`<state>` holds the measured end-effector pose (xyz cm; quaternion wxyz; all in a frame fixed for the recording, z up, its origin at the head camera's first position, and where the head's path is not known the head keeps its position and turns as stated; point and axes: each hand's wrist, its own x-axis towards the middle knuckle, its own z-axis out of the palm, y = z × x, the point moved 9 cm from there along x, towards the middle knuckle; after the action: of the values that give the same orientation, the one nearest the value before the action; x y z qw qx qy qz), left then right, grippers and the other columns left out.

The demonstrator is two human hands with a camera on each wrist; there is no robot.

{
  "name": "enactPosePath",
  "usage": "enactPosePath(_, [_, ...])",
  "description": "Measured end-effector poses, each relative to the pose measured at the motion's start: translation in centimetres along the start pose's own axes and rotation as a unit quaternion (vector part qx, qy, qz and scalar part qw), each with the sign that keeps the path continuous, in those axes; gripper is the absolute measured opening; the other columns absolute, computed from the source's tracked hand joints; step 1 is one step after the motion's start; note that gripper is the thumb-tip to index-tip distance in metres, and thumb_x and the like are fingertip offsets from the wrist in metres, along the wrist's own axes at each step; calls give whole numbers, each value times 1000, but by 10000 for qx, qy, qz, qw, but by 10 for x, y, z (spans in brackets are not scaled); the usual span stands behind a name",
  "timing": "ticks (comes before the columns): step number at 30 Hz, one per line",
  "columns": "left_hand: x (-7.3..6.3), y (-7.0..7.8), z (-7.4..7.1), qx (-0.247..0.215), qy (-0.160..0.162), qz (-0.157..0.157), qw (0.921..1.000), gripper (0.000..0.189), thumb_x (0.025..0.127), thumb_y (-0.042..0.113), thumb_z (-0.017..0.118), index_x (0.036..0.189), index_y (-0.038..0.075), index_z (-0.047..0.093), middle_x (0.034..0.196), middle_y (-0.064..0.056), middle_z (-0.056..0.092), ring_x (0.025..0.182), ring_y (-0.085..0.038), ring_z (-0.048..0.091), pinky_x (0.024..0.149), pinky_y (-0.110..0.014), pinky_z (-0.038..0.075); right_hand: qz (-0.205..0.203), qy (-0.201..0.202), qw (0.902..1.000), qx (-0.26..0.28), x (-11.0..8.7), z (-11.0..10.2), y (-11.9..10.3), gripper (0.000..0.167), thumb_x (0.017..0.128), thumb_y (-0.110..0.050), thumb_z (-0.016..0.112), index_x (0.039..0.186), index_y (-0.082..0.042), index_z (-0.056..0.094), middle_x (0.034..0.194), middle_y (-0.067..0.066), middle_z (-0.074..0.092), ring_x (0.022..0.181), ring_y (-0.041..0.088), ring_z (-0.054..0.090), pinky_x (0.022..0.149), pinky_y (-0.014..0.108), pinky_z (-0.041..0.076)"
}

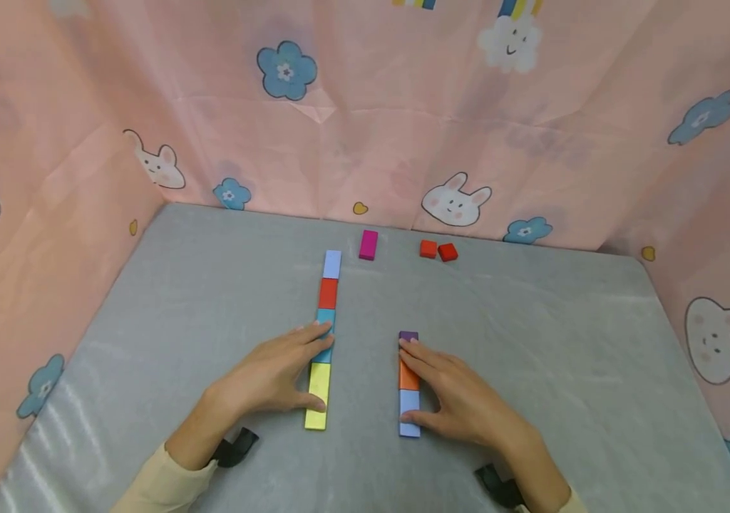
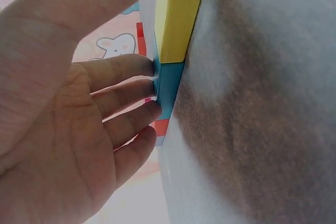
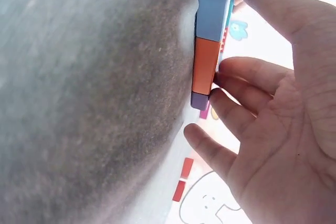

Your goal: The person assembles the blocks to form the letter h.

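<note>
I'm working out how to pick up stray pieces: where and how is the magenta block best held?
Probably by the middle of its long sides, pinched from above and slightly from the right. The magenta block lies flat, its length pointing away from the person, with both long sides free; the left row of blocks is closer to it than the red blocks on its right.

No text, label, brand, number or sign can be read, whether on the yellow block [image 1: 319, 379] at the thumb of the left hand [image 1: 275, 372], on the orange block [image 1: 408, 380] beside the right hand's [image 1: 458, 399] fingers, or on the printed pink cloth [image 1: 365, 146] beyond both hands' fingers.
</note>
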<state>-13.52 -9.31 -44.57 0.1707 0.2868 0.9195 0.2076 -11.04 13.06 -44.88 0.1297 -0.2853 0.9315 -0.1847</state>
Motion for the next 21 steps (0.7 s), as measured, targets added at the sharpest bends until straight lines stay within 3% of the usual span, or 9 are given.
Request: enactPosePath(21, [2, 3, 1, 142, -23, 66, 9999, 98, 78, 45, 94, 156, 2, 50, 171, -13, 39, 160, -33, 38, 131, -50, 36, -159, 126, 9998, -51, -4, -2, 2, 92, 88, -56, 81, 159, -8, 47, 173, 5, 36, 158, 30, 41, 122, 58, 45])
